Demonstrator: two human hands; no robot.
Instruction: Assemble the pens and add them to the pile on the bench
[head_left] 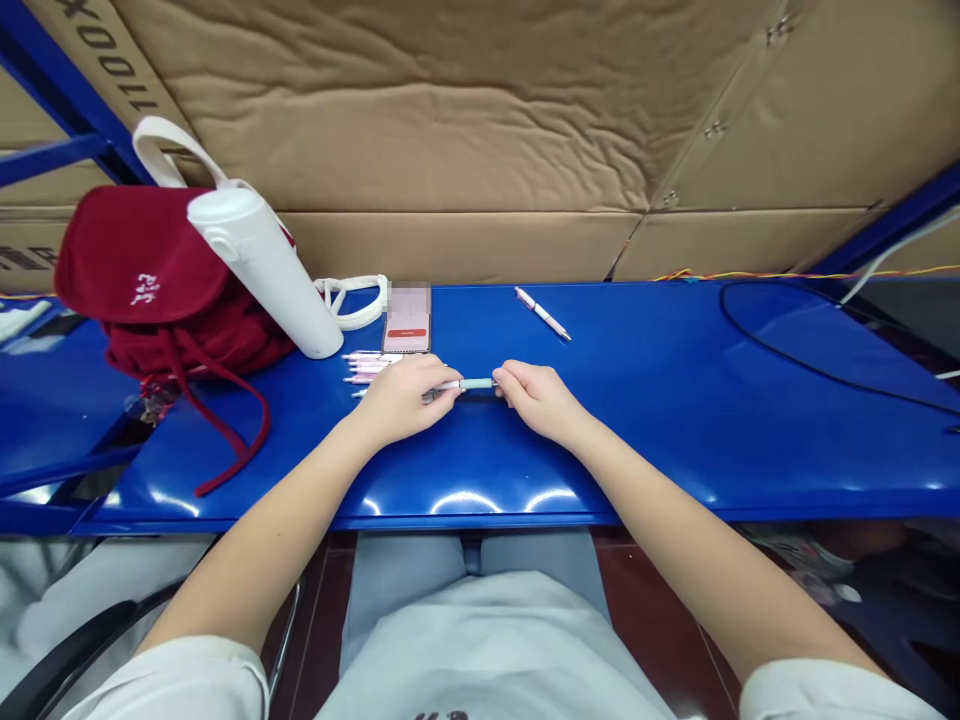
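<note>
Between my two hands a slim pen [477,384] with a pale green grip and a white barrel lies level, just over the blue tabletop. My left hand [409,397] is closed round its white end. At the other end, the fingertips of my right hand [538,397] pinch the tip, which they mostly hide. Several pink-and-white pens [365,366] lie in a bunch beside my left hand, partly covered by it. Farther back, a single pink-and-white pen [543,314] rests at a slant on the table.
A phone [407,335] lies behind my left hand. At the left, a white bottle [274,275] leans on a dark red bag [142,255] with a hanging drawstring. A black cable [810,375] curves over the right side of the blue table [675,430]. Cardboard [450,130] walls the back.
</note>
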